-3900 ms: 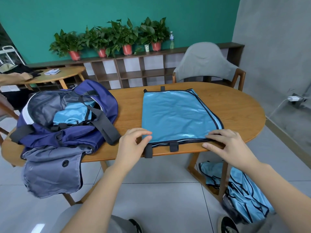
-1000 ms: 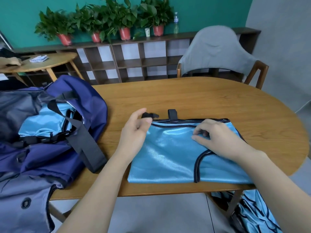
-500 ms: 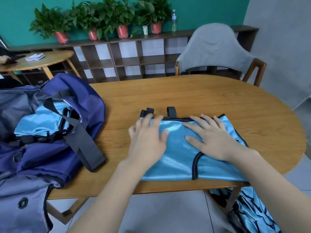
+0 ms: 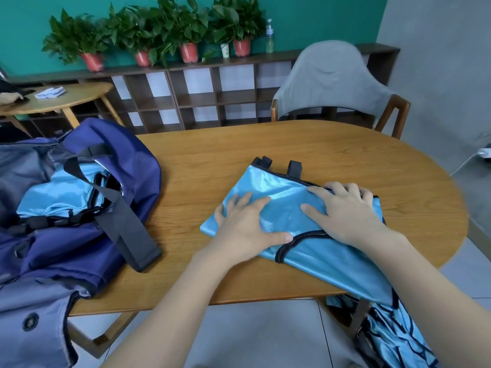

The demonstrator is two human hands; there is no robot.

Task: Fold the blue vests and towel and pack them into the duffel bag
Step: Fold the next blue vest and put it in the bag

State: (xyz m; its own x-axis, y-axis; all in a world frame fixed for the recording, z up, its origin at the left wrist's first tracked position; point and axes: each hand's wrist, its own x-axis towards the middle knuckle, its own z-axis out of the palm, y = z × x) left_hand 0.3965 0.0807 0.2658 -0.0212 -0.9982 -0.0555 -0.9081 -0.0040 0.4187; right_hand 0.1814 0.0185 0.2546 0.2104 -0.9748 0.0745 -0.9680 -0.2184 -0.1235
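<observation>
A shiny blue vest with black trim lies folded on the wooden table, turned at a slant, its near right corner hanging past the table's front edge. My left hand lies flat on its left part with fingers spread. My right hand presses on its right part, fingertips curling over the far edge. The open navy and grey duffel bag sits at the left of the table with folded blue fabric inside it. More blue vests lie heaped on the floor at the lower right.
A black strap from the bag trails across the table toward the vest. A grey chair stands behind the table. Low shelves with potted plants line the teal wall. A small round table is at the far left.
The vest was folded in half from the near edge, then flattened. Since half a second ago it has rotated to a slant and both hands have shifted with it.
</observation>
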